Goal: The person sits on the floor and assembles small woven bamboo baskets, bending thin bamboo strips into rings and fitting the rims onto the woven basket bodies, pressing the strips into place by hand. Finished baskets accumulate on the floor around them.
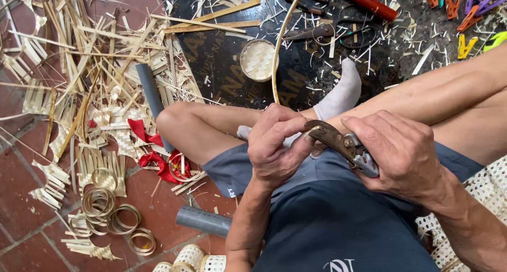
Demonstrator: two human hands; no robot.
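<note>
- Trimming, as we read it: our left hand (274,145) pinches the thin bamboo strip (280,45) where it arcs down from the frame's upper centre.
- Our right hand (401,150) is clenched round the pruning shears (338,142), blade meeting the strip's lower end.
- Next, we judge: a steady squeeze, strip held taut.
- Small woven disc (257,59) lies upper centre.

Not much room tbh. Left side of the floor (21,219) is buried in bamboo strips (90,66) w/ a grey pipe (150,95) across them, plus rings (113,214) lower down. Straight ahead the bent knee (174,121) and socked foot (343,92) block. Only open-ish gap is the dark mat (222,55) btwn the round woven lid (258,60) and the strips.
</note>
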